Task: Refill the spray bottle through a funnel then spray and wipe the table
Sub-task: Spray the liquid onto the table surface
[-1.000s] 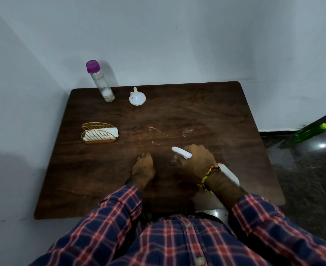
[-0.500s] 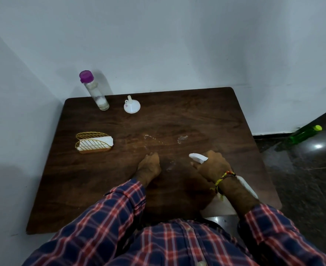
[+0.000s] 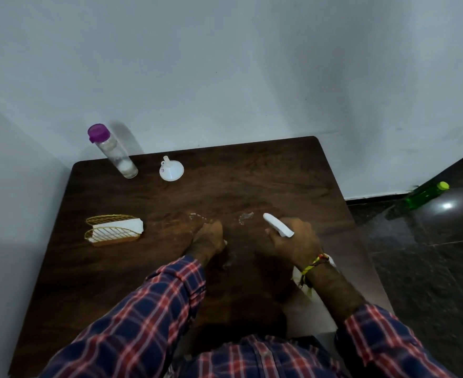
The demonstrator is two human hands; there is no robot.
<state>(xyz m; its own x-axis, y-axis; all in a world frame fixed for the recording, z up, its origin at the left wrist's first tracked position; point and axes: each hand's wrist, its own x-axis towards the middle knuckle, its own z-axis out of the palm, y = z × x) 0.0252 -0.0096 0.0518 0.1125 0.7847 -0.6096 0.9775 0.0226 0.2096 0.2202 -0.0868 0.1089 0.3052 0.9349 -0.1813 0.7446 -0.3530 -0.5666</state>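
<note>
My right hand [image 3: 295, 241] grips the spray bottle by its neck, low over the dark wooden table [image 3: 252, 181]. Its white nozzle [image 3: 278, 224] points up and left, and part of its pale body [image 3: 297, 276] shows under my wrist. My left hand [image 3: 207, 238] rests on the table as a fist; a small white bit of tissue [image 3: 225, 242] peeks out at its right edge. Wet spots [image 3: 245, 217] lie just beyond both hands, with a smear [image 3: 229, 261] between them. The white funnel [image 3: 171, 170] stands upside down at the back.
A clear bottle [image 3: 113, 154] with a purple cap stands at the back left corner by the wall. A gold wire holder with white tissues [image 3: 114, 230] sits at the left. A green bottle [image 3: 424, 196] lies on the dark floor to the right.
Both hands have moved forward across the table toward the wet spots. My right hand has also shifted to the right with the spray bottle. The camera has tilted up.
</note>
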